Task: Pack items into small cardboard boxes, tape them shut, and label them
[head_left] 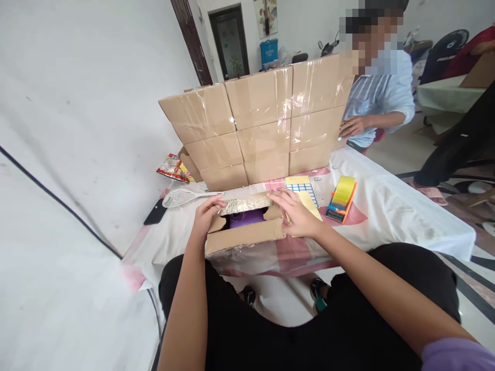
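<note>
1. My left hand (207,214) grips the left end of the open cardboard box (247,234) on the table (386,216).
2. My right hand (296,211) presses flat, fingers spread, on its right flap.
3. Something purple (246,218) lies inside.

A home room turned packing spot: far door (229,44) and wall picture (265,15), a parked scooter (328,47), a standing fan (448,46) far right, a cloth-covered table (406,216) with stacked sealed cartons (257,123) and a tape dispenser (341,199).
</note>
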`<state>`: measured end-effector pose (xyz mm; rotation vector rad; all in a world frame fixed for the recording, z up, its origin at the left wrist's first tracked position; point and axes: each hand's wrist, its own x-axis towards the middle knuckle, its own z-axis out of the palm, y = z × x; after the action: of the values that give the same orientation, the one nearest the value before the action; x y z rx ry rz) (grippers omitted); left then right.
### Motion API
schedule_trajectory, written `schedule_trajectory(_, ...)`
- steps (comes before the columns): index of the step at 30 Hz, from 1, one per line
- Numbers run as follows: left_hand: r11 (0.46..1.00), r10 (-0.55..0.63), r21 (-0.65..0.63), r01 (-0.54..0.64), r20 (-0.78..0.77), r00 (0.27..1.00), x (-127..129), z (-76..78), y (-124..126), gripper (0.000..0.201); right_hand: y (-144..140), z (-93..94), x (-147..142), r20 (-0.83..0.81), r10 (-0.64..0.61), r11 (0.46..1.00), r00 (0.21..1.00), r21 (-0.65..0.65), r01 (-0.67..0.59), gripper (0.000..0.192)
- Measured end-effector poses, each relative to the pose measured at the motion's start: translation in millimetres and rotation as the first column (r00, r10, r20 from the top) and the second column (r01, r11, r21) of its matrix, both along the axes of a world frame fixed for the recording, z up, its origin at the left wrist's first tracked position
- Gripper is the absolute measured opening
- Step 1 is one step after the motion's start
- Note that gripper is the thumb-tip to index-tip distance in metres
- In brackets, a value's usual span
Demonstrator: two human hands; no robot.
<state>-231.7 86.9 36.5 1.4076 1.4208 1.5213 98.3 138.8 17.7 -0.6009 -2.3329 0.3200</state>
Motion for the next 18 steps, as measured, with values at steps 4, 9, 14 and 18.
schedule_trajectory(4,1.000,0.002,0.004,-0.002,0.006,1.000,2.9,-1.6,0.3,0.042,-12.6,-0.2,-15.2,-0.136,-0.007,0.998,0.991,-0.064,-0.002,0.086)
schedule_trajectory(9,1.000,0.000,0.014,0.000,0.028,1.000,8.9,-1.2,-1.4,0.049,-16.7,-6.0,-42.8,-0.456,-0.231,0.886,0.860,-0.463,-0.007,0.078)
schedule_trajectory(14,0.992,-0.120,-0.037,0.117,-0.085,0.989,7.7,8.5,-14.6,0.047,-19.9,-2.6,-51.6,-0.491,-0.263,0.803,0.830,-0.589,-0.093,0.085)
schedule_trajectory(18,0.962,-0.264,-0.147,0.229,-0.290,0.920,-2.1,16.3,-27.7,0.040,-17.6,7.6,-37.8,-0.396,-0.236,0.805,0.888,-0.591,-0.050,0.084)
